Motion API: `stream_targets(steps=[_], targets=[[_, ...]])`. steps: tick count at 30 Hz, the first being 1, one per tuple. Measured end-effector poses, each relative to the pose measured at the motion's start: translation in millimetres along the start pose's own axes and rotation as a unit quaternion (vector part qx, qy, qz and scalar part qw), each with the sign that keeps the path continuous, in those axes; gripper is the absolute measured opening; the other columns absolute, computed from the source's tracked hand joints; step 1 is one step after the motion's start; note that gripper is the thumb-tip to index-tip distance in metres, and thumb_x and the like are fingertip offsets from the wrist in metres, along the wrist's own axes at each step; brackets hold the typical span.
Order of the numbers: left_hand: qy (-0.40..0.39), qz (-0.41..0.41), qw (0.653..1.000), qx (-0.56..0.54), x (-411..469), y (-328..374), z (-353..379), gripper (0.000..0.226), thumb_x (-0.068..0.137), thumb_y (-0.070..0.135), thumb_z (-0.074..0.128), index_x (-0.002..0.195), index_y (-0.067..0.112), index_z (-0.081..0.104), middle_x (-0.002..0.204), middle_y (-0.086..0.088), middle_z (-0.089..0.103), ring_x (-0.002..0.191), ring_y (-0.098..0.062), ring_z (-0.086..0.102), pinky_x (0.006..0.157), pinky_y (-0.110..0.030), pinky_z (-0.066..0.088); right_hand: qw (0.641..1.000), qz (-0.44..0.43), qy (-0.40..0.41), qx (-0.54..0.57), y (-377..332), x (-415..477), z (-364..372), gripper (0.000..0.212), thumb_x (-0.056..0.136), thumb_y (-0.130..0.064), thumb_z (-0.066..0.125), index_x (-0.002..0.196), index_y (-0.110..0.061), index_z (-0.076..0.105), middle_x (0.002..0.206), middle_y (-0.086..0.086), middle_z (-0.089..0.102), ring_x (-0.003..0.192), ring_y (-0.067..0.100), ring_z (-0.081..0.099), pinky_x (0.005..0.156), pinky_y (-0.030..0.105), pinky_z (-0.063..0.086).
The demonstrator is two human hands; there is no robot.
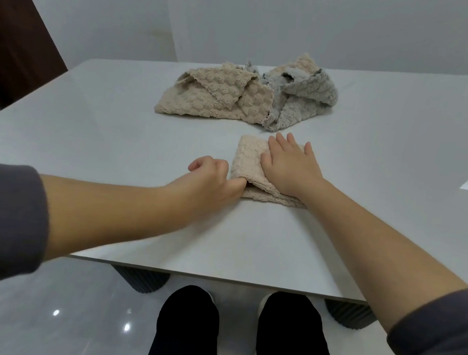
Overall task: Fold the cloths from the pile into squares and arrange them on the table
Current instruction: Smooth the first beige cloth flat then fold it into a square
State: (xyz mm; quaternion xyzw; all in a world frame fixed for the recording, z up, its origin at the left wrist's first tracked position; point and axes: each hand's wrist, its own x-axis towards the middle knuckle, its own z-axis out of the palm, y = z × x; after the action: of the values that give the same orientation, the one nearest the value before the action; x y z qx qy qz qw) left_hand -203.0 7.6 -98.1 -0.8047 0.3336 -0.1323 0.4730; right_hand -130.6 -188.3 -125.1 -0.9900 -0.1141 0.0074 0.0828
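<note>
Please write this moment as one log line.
step: folding beige cloth | right hand: presses flat on it | left hand: grips its left edge | pile: beige and grey cloths, unfolded, behind on table

The folded beige waffle cloth [246, 158] lies on the pale glossy table [107, 129], before the crumpled beige-and-grey cloth pile [238, 98].

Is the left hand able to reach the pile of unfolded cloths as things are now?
Probably yes. Only bare table lies between the left hand and the pile, with nothing in the way. The hand would first have to let go of the folded cloth it grips.
</note>
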Motion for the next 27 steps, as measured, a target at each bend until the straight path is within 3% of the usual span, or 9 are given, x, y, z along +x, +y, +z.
stream_targets(steps=[3, 6, 9, 11, 13, 16, 18, 23, 27], targets=[[0.126, 0.067, 0.988, 0.063, -19.2, -10.6, 0.0, 0.051, 0.063, 0.009, 0.064, 0.112, 0.014, 0.051, 0.1, 0.0, 0.043, 0.062, -0.022, 0.034, 0.051, -0.03, 0.022, 1.0, 0.001, 0.0, -0.003, 0.4, -0.6, -0.2, 0.059, 0.102, -0.038, 0.015, 0.156, -0.011, 0.011, 0.164, 0.004, 0.006, 0.151, 0.021, 0.0, 0.12, 0.051, 0.0], [0.18, 0.086, 0.98, 0.015, -22.8, -12.3, 6.5, 0.034, 0.081, 0.007, 0.045, 0.113, 0.011, 0.056, 0.118, -0.003, 0.054, 0.068, -0.022, 0.045, 0.056, -0.033, 0.023, 1.0, -0.001, 0.005, -0.001, 0.3, -0.3, 1.3, 0.06, 0.102, -0.038, 0.016, 0.155, -0.011, 0.012, 0.164, 0.004, 0.007, 0.151, 0.022, 0.001, 0.12, 0.051, 0.0], [0.196, 0.089, 0.974, -0.068, -32.4, -20.0, 1.6, 0.026, 0.084, 0.004, 0.03, 0.095, 0.01, 0.052, 0.103, -0.007, 0.058, 0.067, -0.024, 0.047, 0.054, -0.033, 0.035, 1.0, -0.003, 0.004, -0.004, 0.8, -0.8, 1.4, 0.06, 0.102, -0.038, 0.015, 0.156, -0.01, 0.011, 0.164, 0.005, 0.007, 0.151, 0.022, 0.001, 0.12, 0.051, 0.0], [0.196, 0.028, 0.965, -0.171, -29.8, -23.6, 4.7, 0.024, 0.083, 0.013, 0.034, 0.097, 0.009, 0.053, 0.098, -0.008, 0.058, 0.075, -0.027, 0.051, 0.06, -0.038, 0.041, 1.0, -0.005, 0.001, -0.005, 0.6, -1.4, 1.0, 0.06, 0.103, -0.038, 0.015, 0.156, -0.01, 0.01, 0.164, 0.005, 0.006, 0.151, 0.022, 0.0, 0.12, 0.051, 0.0], [0.205, -0.099, 0.926, -0.3, -17.8, -20.7, -2.3, 0.038, 0.086, 0.022, 0.035, 0.112, 0.007, 0.058, 0.116, -0.01, 0.059, 0.097, -0.031, 0.057, 0.075, -0.041, 0.045, 1.0, -0.007, 0.001, -0.008, 0.3, -2.0, 0.1, 0.06, 0.103, -0.038, 0.015, 0.156, -0.01, 0.01, 0.164, 0.005, 0.006, 0.151, 0.023, 0.0, 0.12, 0.051, 0.0], [0.149, -0.229, 0.829, -0.488, 21.3, -14.1, -23.3, 0.049, 0.097, 0.023, 0.033, 0.141, 0.006, 0.042, 0.152, -0.009, 0.035, 0.139, -0.024, 0.033, 0.108, -0.039, 0.03, 1.0, -0.004, 0.004, -0.003, -1.0, -1.7, 0.2, 0.06, 0.103, -0.038, 0.015, 0.155, -0.01, 0.01, 0.164, 0.005, 0.007, 0.151, 0.023, 0.0, 0.12, 0.051, 0.001], [0.084, -0.24, 0.791, -0.557, 52.5, -10.0, -28.7, 0.052, 0.101, 0.022, 0.03, 0.151, 0.007, 0.025, 0.161, -0.005, 0.014, 0.148, -0.017, 0.011, 0.119, -0.039, 0.016, 1.0, -0.005, 0.011, 0.01, -0.9, -1.9, -0.1, 0.06, 0.103, -0.037, 0.015, 0.155, -0.008, 0.009, 0.164, 0.006, 0.006, 0.151, 0.024, 0.0, 0.12, 0.051, 0.001], [-0.052, -0.218, 0.768, -0.6, 77.9, 7.8, -4.5, 0.052, 0.104, 0.028, 0.016, 0.155, 0.015, 0.009, 0.163, 0.003, -0.002, 0.148, -0.011, -0.003, 0.12, -0.048, 0.0, 0.999, -0.003, 0.022, 0.049, 2.7, -4.1, -2.3, 0.059, 0.104, -0.031, 0.019, 0.155, -0.006, 0.004, 0.164, 0.008, 0.001, 0.15, 0.024, -0.002, 0.121, 0.046, 0.001], [-0.066, -0.225, 0.766, -0.598, 70.2, 18.8, 3.0, 0.055, 0.104, 0.035, 0.011, 0.155, 0.018, -0.001, 0.162, 0.008, -0.009, 0.147, -0.006, -0.01, 0.119, -0.048, -0.007, 1.0, -0.001, -0.004, 0.019, 2.5, -1.3, -1.0, 0.06, 0.104, -0.037, 0.015, 0.156, -0.008, 0.003, 0.164, 0.006, -0.003, 0.15, 0.023, -0.007, 0.121, 0.046, -0.003]])
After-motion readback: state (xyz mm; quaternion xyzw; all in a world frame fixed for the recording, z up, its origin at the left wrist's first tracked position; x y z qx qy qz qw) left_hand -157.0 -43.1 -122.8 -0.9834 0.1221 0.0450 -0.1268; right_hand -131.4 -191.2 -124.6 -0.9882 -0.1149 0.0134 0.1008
